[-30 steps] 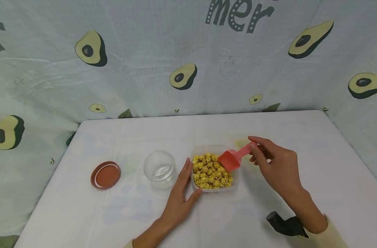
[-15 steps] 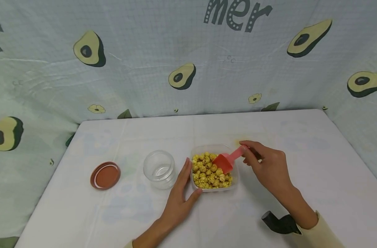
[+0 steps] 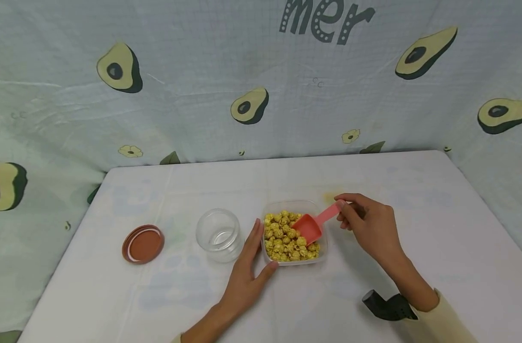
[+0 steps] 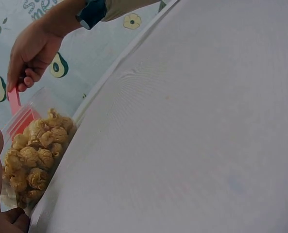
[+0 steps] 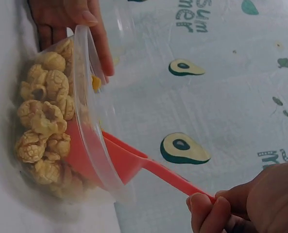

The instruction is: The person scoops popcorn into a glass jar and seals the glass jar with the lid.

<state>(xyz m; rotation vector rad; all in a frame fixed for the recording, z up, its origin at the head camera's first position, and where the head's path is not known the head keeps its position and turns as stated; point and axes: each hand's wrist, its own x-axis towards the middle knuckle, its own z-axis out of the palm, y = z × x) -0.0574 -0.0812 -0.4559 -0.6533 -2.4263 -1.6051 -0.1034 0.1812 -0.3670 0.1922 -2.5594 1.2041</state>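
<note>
A clear plastic tub (image 3: 322,255) filled with yellow popcorn (image 3: 282,240) stands mid-table. Along its left side my left hand (image 3: 245,276) rests, fingers extended and thumb at the near corner. My right hand (image 3: 370,226) pinches the handle end of a pink scoop (image 3: 309,228) between thumb and fingers. In the right wrist view the bowl of the scoop (image 5: 93,150) is sunk into the popcorn (image 5: 46,114), inside the tub's rim. Part of the bowl is hidden among the pieces.
A clear round jar (image 3: 219,236) without a lid stands just left of my left hand. Farther left lies a reddish-brown lid (image 3: 143,244). A patterned cloth (image 3: 192,95) hangs behind the white table (image 3: 170,305).
My right hand has moved left and slightly down, bringing the scoop deeper into the popcorn. The left hand stays against the tub. The head view has shifted slightly.
</note>
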